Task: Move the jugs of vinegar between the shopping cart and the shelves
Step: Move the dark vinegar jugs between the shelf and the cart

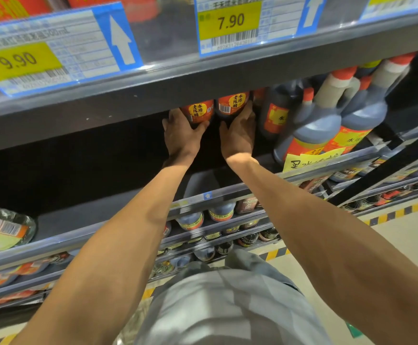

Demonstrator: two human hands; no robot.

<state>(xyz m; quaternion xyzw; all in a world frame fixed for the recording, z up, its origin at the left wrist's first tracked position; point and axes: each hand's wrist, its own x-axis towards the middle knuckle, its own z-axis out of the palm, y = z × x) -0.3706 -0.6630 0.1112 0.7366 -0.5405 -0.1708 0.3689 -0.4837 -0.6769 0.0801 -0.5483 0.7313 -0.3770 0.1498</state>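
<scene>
Both hands are deep in the shelf bay, each wrapped around its own jug. His left hand [181,131] grips the left jug [198,111] from the side, thumb spread across the front below the red and yellow label and fingers curled round its far left flank. His right hand [240,135] holds the right jug [231,103] the same way, palm against its right side and thumb reaching across the dark lower body. The two jugs stand side by side, touching or very nearly so, far back on the dark shelf [91,175], their tops hidden by the shelf edge [153,83] above. Just to the right of them stands another dark jug [276,113] with a red label, and beyond it a cluster of larger handled jugs [327,120] with red caps, leaning as the wide lens bends them. A handwritten yellow sign [312,160] hangs on the rail below that cluster. On the rail overhead are price tags, one reading 9.90 [19,61] and another 7.90 [230,21]. Lower shelves carry rows of smaller bottles [218,215]. Yellow and black floor tape [399,211] runs along the shelving base at right.
</scene>
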